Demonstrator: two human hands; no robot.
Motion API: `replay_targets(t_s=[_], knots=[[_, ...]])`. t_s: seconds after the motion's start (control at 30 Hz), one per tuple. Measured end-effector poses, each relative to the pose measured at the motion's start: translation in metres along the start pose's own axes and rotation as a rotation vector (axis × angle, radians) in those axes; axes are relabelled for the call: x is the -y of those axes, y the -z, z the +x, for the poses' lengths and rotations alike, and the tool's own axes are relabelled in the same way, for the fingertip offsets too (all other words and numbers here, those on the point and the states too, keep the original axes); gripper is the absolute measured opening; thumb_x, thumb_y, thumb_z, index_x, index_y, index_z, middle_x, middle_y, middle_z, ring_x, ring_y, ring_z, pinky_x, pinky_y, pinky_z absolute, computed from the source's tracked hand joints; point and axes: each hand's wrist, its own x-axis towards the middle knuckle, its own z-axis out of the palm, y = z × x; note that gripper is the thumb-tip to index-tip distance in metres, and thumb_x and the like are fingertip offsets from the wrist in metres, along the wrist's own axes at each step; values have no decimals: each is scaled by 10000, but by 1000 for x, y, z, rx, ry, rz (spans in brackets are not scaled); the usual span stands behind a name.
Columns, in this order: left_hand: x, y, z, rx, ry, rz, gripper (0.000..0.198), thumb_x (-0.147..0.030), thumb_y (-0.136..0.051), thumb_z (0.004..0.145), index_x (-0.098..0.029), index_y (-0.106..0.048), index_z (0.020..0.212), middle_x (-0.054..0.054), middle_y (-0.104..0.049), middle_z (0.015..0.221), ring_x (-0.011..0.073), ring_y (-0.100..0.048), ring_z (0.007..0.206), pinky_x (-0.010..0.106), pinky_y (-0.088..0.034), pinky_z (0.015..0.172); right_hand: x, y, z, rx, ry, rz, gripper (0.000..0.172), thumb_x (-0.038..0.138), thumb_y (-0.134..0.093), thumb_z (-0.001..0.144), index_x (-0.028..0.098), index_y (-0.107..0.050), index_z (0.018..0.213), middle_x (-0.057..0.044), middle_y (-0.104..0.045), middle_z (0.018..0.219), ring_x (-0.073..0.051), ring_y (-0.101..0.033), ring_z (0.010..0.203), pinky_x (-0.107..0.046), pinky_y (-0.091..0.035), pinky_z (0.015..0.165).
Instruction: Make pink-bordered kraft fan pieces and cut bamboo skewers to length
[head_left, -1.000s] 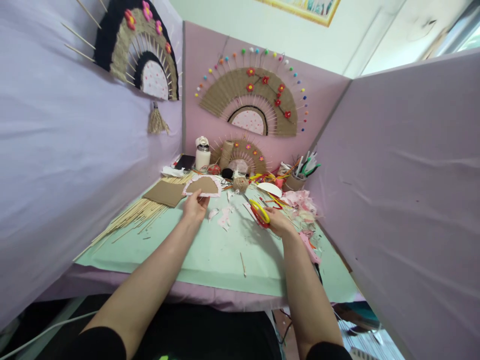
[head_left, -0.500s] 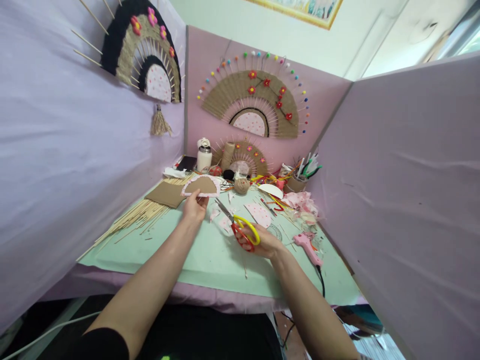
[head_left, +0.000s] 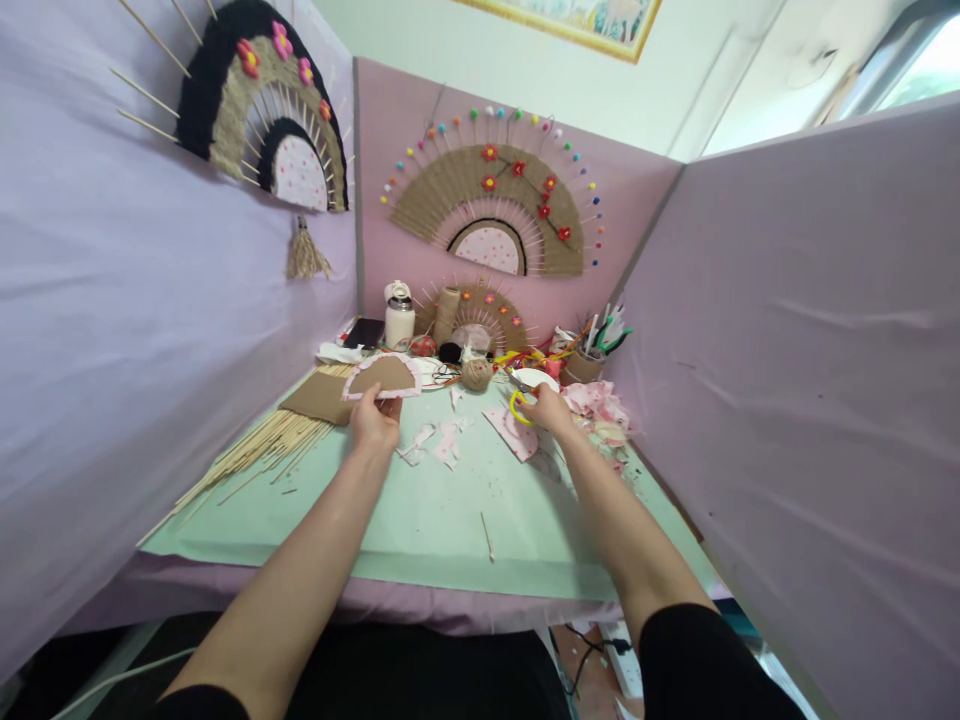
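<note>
My left hand (head_left: 376, 420) grips a half-round piece of brown cardboard (head_left: 386, 375) by its lower edge; pink-spotted white fabric is folded round its border. Over the right back of the table, my right hand (head_left: 547, 410) is closed on scissors (head_left: 520, 402) with yellow handles, blades pointing back and left. Just below the scissors lies a pink-spotted fabric piece (head_left: 512, 433). Torn fabric scraps (head_left: 448, 440) are scattered between my hands. A white half-round piece (head_left: 535, 378) sits just behind the scissors, partly hidden.
Thin bamboo sticks (head_left: 259, 445) and a cardboard sheet (head_left: 319, 397) lie at the left. Along the back stand a white bottle (head_left: 400, 322), a twine ball (head_left: 477, 375) and a tool holder (head_left: 583, 366). Crumpled pink fabric (head_left: 600, 408) is at the right. Decorated fans (head_left: 562, 200) hang on the partitions.
My right hand has carried the scissors back and to the right, from the table's middle to beside the white half-round piece. My left hand still holds the fabric-edged cardboard.
</note>
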Motion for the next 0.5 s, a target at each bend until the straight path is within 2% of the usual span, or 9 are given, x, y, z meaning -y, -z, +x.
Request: replay_targets(t_s=[0.13,0.3,0.4,0.5], knots=[[-2,-1,-1,-1,4,-18,107,-53,-564,758,-158,-544,767,-41,-574,621,64,-576,541,190,-527,595,1,-11,28,53,11,-131,509,421,-623,776,96,-504,1149,-188,-627,1110,-275,-590,1023,-305,-421,763],[-2,-2,-2,14,24,-38,111,-45,-555,759,-155,-551,777,-36,-587,637,61,-582,543,186,-529,601,3,-12,26,65,16,-149,421,356,-628,781,66,-589,1084,-241,-593,1150,-316,-555,1088,-358,-404,862],[-1,-2,-2,18,30,-42,115,-41,-557,754,-152,-554,784,-34,-592,648,62,-585,547,184,-528,593,25,-11,16,32,85,-115,409,335,-531,851,55,-572,1146,-256,-527,1245,-318,-489,1177,-372,-355,947],[0,-2,-2,26,29,-37,110,-45,-562,751,-150,-553,785,-33,-592,654,59,-586,553,181,-528,597,65,-24,4,84,213,-33,437,447,-483,876,151,-568,1186,-145,-579,1223,-242,-536,1130,-295,-377,931]])
